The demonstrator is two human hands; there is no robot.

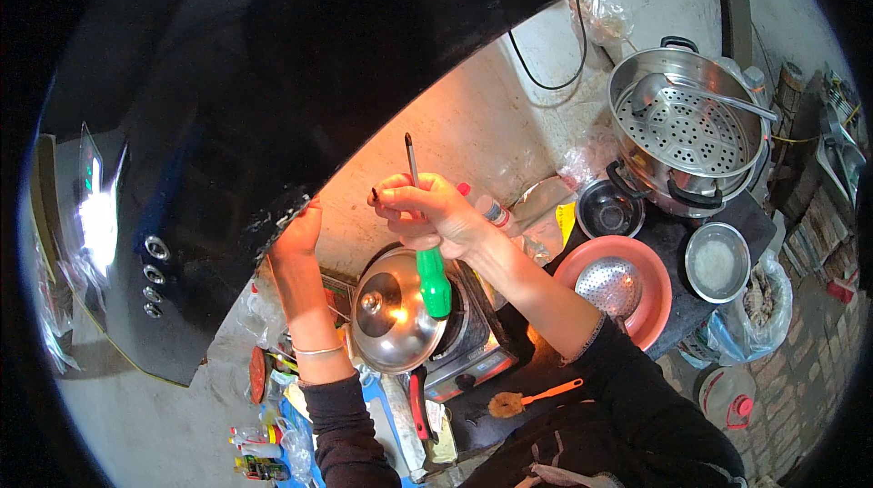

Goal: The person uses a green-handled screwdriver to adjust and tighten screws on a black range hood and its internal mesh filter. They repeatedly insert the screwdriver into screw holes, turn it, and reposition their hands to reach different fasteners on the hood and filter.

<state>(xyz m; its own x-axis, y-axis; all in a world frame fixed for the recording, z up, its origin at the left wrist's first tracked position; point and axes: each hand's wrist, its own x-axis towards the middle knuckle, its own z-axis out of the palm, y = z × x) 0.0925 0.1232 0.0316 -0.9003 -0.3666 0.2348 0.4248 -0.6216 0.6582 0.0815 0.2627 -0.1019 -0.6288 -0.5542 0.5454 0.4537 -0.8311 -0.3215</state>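
Note:
My right hand (426,208) grips a screwdriver with a green handle (434,287). Its metal shaft points up past my fingers, and the handle hangs below my palm. A small dark piece (374,194), perhaps a screw, shows at the tips of my thumb and forefinger. My left hand (300,225) is raised to the lower edge of a black range hood (286,79); its fingers are hidden behind that edge. Warm light falls on both hands from under the hood. A lidded wok (382,314) with a red and black handle sits on the gas stove (470,368) below.
A steamer pot (682,126) with a ladle across it stands at the right. Near it are a pink basin (658,290) holding a strainer, and a metal bowl (717,262). An orange-handled brush (539,398) lies before the stove. Several bottles (259,450) stand lower left.

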